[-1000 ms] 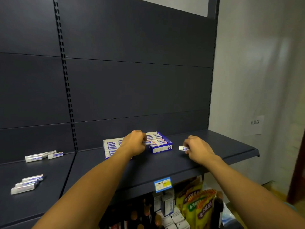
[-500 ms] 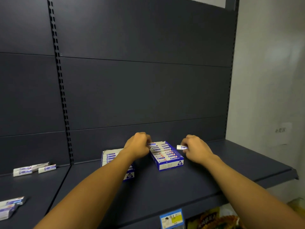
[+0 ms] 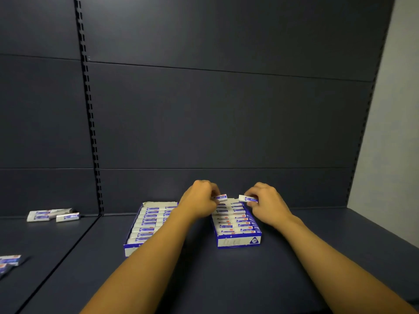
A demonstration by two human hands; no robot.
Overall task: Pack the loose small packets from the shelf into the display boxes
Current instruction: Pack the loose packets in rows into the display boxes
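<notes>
We see left hand (image 3: 199, 200) and right hand (image 3: 266, 203) each pinching a small rectangular packet (image 3: 221, 197) (image 3: 247, 198) over the cardboard display box (image 3: 238, 241), 12 o'clock end; dark matte shelf (image 3: 226, 279).

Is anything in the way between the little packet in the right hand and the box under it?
Nothing visible. The right hand pinches a small packet just above the back end of the right display box, which is open on top. The left hand holds another packet beside it, not between.
</notes>
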